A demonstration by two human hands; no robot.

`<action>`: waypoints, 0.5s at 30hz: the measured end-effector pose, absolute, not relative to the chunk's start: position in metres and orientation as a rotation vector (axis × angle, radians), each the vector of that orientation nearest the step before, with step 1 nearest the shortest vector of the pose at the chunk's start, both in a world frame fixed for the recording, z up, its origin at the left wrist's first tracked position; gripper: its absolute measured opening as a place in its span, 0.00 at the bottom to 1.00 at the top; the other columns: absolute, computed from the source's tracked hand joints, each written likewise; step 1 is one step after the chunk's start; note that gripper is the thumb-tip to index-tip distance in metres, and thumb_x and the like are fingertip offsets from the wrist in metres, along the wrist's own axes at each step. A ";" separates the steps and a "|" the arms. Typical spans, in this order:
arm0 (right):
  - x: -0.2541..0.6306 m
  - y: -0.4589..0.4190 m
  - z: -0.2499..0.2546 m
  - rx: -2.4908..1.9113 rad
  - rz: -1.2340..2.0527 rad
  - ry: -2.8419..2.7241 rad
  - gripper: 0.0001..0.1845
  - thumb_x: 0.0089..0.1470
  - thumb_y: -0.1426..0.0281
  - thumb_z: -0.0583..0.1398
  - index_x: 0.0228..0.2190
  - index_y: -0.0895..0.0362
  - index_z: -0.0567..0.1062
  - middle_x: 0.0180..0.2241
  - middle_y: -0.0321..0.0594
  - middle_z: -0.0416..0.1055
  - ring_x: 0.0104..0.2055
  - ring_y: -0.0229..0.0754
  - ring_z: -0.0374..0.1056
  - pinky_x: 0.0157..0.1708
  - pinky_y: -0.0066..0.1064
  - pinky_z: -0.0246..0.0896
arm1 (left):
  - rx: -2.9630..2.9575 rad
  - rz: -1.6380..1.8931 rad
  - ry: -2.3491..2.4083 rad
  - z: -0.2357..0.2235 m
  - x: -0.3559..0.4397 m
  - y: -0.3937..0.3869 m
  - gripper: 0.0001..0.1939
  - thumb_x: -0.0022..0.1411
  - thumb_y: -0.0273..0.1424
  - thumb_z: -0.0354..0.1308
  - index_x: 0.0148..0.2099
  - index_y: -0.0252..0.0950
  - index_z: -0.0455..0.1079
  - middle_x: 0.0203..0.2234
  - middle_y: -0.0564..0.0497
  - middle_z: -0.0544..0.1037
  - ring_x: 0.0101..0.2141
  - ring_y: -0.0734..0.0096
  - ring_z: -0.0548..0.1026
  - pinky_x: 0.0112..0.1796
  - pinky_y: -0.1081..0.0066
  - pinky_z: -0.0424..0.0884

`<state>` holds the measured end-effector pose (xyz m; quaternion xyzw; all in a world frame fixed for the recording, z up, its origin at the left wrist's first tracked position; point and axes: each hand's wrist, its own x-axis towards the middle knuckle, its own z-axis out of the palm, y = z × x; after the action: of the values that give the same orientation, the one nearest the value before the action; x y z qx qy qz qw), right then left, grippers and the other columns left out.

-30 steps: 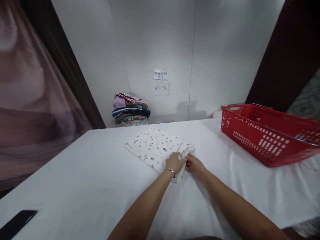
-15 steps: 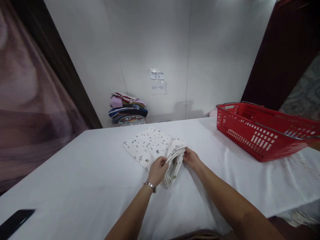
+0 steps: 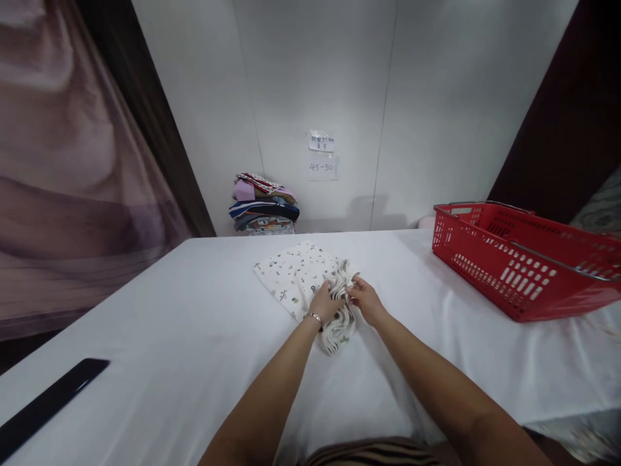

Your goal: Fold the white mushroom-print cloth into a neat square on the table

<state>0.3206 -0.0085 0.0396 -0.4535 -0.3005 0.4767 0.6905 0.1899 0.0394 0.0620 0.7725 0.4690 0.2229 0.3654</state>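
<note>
A white printed cloth (image 3: 295,275), dotted with small dark and green motifs, lies on the white-covered table. Its right side is gathered into many stacked folds. My left hand (image 3: 326,303), with a silver band at the wrist, is closed on the bunched folds from the left. Opposite it, my right hand (image 3: 365,299) pinches the same folds at their right edge. The fingertips of both hands are close together, and the fabric between them is squeezed. Below the hands, the lower folds fan out in curved layers. Whether it is a garment I cannot tell.
To the right stands a red plastic basket (image 3: 514,259) with metal handles. A pile of folded clothes (image 3: 264,206) sits by the wall behind the table (image 3: 194,310). A black flat object (image 3: 53,401) lies front left. Paper signs (image 3: 323,168) are on the wall.
My hands have come closer together, bunching the folds that were spread between them. The whole view has shifted, so the black object shows more at the left.
</note>
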 end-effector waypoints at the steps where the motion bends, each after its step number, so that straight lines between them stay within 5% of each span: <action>1: 0.321 -0.009 0.040 -1.039 1.053 -0.696 0.23 0.32 0.69 0.68 0.34 0.56 0.70 0.19 0.25 0.63 0.20 0.31 0.60 0.19 0.23 0.54 | 1.907 0.559 1.193 0.058 0.193 0.045 0.30 0.46 0.30 0.62 0.53 0.34 0.62 0.44 0.44 0.74 0.44 0.63 0.72 0.44 0.68 0.65; 7: 0.328 -0.011 0.045 -1.024 1.061 -0.705 0.18 0.33 0.70 0.68 0.31 0.57 0.73 0.19 0.26 0.64 0.21 0.30 0.59 0.21 0.22 0.56 | 1.799 0.668 1.208 0.066 0.179 0.060 0.07 0.49 0.31 0.57 0.33 0.34 0.70 0.27 0.52 0.76 0.32 0.67 0.73 0.34 0.70 0.68; 15: 0.379 -0.047 0.032 -1.027 0.917 -0.449 0.22 0.33 0.73 0.67 0.36 0.56 0.74 0.25 0.31 0.71 0.23 0.31 0.63 0.22 0.22 0.62 | 1.024 1.274 1.037 0.099 0.069 0.058 0.19 0.44 0.34 0.60 0.41 0.33 0.68 0.27 0.52 0.76 0.27 0.73 0.73 0.27 0.75 0.69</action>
<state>0.3786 -0.0472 0.0317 -0.4699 -0.2054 0.4194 0.7491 0.0693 0.0580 0.0993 0.4358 0.4412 0.5420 0.5672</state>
